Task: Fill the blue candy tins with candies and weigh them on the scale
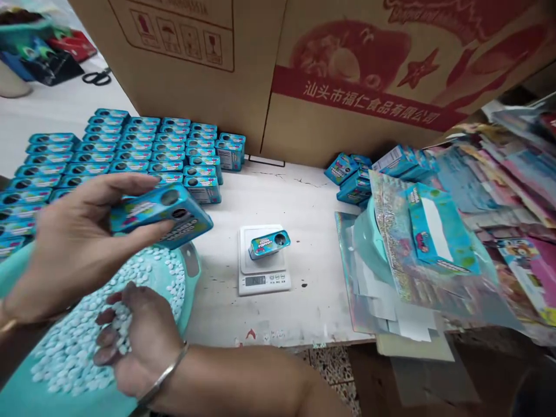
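My left hand (82, 237) grips a blue candy tin (174, 214) with a dark round spot on its end, held above a turquoise basin (193, 278). Small pale-blue candies (73, 347) fill the basin. Down among them, my right hand (143, 336), with a metal bangle on its wrist, cups a small heap of candies in its curled fingers. To the right, a white digital scale (264, 284) carries another blue tin (269, 244) lying on its plate. Its display is lit, but the digits are hard to read.
Rows of blue tins (117, 147) stand at the back left. A large cardboard box (252, 92) walls off the back. At right are more tins (356, 185), plastic pouches (391, 231) over a basin, and stacked printed packaging (482, 179). Scissors (98, 77) lie far left.
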{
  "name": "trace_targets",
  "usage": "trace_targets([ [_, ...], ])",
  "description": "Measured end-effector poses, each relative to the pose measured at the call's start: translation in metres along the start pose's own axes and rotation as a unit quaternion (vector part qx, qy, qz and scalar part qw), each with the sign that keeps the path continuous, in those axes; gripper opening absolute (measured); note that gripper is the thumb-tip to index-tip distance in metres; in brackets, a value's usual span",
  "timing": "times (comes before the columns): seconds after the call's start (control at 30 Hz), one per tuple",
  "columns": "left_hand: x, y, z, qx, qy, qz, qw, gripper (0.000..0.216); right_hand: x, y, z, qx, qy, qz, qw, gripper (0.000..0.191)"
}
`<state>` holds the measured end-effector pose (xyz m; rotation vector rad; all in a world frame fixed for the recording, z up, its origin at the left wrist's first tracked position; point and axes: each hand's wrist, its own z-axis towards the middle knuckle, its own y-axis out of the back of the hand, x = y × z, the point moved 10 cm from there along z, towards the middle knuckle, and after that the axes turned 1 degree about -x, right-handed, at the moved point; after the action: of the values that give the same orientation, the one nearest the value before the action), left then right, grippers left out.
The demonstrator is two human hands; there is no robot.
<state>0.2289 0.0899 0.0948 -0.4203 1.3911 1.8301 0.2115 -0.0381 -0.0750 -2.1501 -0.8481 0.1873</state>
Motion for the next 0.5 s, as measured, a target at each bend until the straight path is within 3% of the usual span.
trace_targets([
  [0.13, -0.023, -0.055, 0.021, 0.070, -0.084, -0.012, 0.994, 0.056, 0.025, -0.009, -0.037, 0.104, -0.029, 0.010, 0.994, 0.019],
  [0.27, -0.009, -0.111, 0.014, 0.184, -0.120, 0.056, 0.974, 0.053, 0.077, 0.010, -0.086, 0.103, 0.023, -0.015, 0.994, 0.026],
  [0.4, 0.003, -0.152, -0.016, 0.328, -0.099, 0.108, 0.933, 0.044, 0.162, 0.051, -0.137, 0.009, 0.204, 0.010, 0.979, 0.027],
  [0.5, 0.000, -0.163, -0.033, 0.390, -0.091, 0.154, 0.903, 0.047, 0.232, 0.076, -0.176, -0.052, 0.391, 0.028, 0.919, 0.021],
])
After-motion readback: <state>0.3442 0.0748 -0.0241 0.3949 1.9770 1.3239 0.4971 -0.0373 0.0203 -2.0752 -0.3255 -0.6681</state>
